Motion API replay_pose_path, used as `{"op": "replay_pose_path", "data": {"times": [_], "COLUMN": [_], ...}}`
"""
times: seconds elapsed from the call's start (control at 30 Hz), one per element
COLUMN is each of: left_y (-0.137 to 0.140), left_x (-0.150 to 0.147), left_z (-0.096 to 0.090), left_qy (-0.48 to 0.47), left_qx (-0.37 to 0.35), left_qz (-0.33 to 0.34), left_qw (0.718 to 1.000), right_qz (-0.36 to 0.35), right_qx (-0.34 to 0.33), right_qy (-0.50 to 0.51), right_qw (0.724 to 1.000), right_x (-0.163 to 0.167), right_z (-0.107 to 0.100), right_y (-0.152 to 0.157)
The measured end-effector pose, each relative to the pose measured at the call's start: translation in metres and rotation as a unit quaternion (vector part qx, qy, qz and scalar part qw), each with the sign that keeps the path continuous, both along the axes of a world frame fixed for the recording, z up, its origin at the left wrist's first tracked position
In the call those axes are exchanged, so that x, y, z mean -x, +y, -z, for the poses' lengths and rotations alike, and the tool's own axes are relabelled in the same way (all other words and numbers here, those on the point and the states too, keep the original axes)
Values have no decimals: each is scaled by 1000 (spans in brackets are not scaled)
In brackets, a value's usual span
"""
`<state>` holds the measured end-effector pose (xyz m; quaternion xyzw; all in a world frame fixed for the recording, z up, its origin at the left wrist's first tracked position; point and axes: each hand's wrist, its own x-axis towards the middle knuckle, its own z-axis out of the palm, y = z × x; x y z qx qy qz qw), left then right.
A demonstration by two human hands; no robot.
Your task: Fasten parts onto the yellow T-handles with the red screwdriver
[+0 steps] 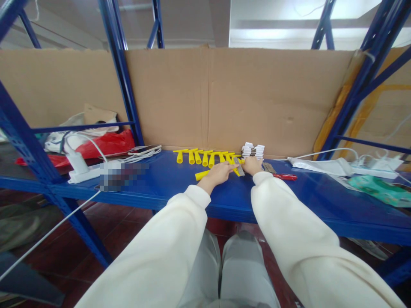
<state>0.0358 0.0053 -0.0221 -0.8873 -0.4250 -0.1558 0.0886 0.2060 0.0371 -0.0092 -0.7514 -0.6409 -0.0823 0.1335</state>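
Note:
My left hand [217,173] is closed around a yellow plastic T-shaped scraper handle [201,175], whose round end sticks out to the left. At its head, by my left fingertips, is a flat grey metal blade [239,168]. My right hand [252,165] is just right of the blade, fingers curled in front of a stack of small white pieces [253,150] with dark edges. What it grips is hidden. Several more yellow T-shaped handles [205,158] lie in a row behind my left hand, round ends towards me.
A red-handled tool [284,176] and a grey metal piece [269,167] lie right of my right hand. Left are a phone with a white cable [143,150] and a power strip [93,171]. A green packet [380,188] lies far right. Cardboard [257,98] walls the blue shelf's [173,184] back.

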Motion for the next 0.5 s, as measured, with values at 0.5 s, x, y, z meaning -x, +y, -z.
{"op": "replay_pose_path", "data": {"times": [0.5], "left_y": [-3], "left_x": [0], "left_z": [-2], "left_qy": [-17], "left_qx": [4], "left_qz": [-12], "left_qw": [1000], "right_qz": [-3], "right_qx": [-298], "right_qy": [562], "right_qw": [771], "right_x": [-41], "right_z": [-7], "right_y": [9]}}
